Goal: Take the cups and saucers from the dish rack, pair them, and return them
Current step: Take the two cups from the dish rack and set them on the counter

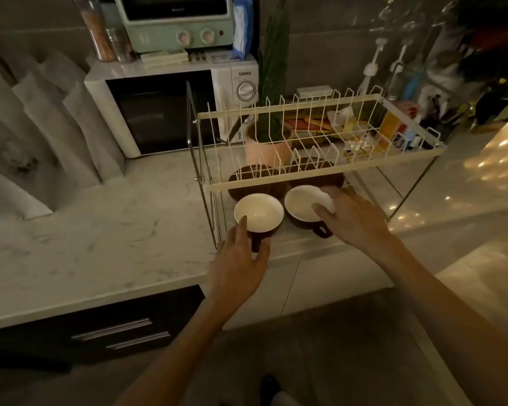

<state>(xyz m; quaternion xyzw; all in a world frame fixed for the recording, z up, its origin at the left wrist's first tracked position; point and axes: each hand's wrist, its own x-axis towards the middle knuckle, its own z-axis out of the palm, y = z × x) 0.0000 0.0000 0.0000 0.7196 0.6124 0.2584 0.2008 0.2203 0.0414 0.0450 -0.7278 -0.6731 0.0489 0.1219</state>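
Two brown cups with white insides stand at the front of the lower level of the wire dish rack. My left hand grips the left cup, thumb on its rim and fingers at its handle. My right hand holds the right cup by its right rim, its dark handle below my fingers. Behind the cups lie two dark brown saucers, the left saucer and the right saucer, partly hidden by the rack's upper shelf.
The rack stands on a marble counter near its front edge. Behind it are a white microwave with a green mini oven on top, a potted plant, and bottles and packets at the right. Dark drawers sit below the counter.
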